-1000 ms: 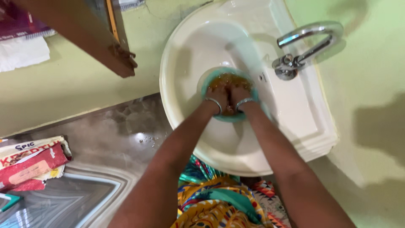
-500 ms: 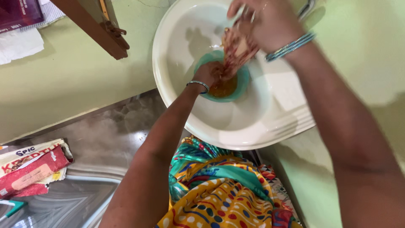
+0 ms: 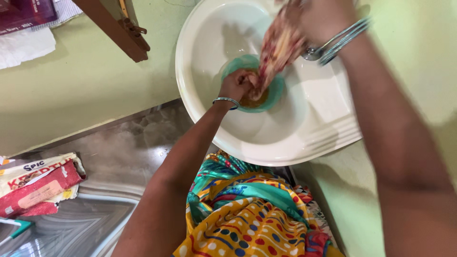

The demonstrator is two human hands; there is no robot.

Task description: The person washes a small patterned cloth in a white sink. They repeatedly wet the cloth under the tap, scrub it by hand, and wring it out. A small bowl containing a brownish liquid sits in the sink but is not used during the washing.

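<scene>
Two hands grip one wet, patterned cloth [image 3: 278, 50] over a round teal bowl [image 3: 276, 93] of brown water in the glossy white sink [image 3: 285, 138]: the left hand [image 3: 238, 84] pinches its lower end, the right hand [image 3: 319, 19] clutches the top. Red-and-white flat packets [image 3: 35, 183] lie at the left edge.

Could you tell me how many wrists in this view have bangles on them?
2. The left wrist carries a thin silver bangle beside the teal bowl; the right wrist, raised over the white sink, carries several stacked bangles, too blurred to count singly.
</scene>
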